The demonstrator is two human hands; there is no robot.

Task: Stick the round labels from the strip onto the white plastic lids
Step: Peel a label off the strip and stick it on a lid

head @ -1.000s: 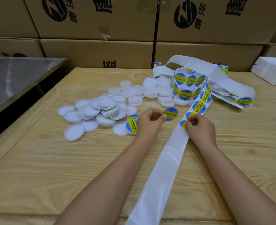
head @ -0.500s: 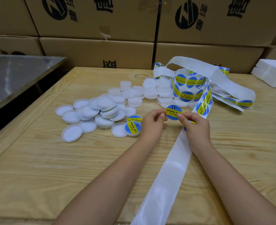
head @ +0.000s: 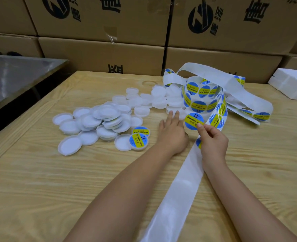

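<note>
**Edges and open room.** The wooden counter (head: 39,189) has a left edge that runs diagonally from the lower left of the frame toward upper centre, bordered by a shallow groove. Beyond that edge lies a dark gap, then a steel table (head: 13,75) at upper left. Stacked cardboard boxes (head: 100,53) close off the far edge. Bare pine-grain surface fills the lower left and the right of the frame.

**Hands.**
- **Left hand** (head: 173,135), centre frame: palm down, fingers (head: 170,117) straight and loosely together. The tips lie at the nearest of the white plastic lids (head: 98,123); contact cannot be confirmed.
- **Right hand** (head: 214,144), just to its right: thumb and forefinger pinch the lower edge of one peeled label (head: 193,120). The label is a glossy blue disc with a yellow band reading "SOLDERING PASTE". It faces the camera, just beside the left fingertips.

**Materials and counts.**
- The label strip (head: 175,198) is translucent white backing. It runs from bottom centre, beneath the right hand, to a loose coil (head: 202,100) right of centre that carries further discs.
- The lids are shallow, round, rimmed caps. They are heaped in two groups, left of centre and at centre, and overlap too much to count.
- Two labelled lids (head: 138,142) overlap in front of the left heap.
- One white foam block (head: 292,84) lies at the right edge.
</note>
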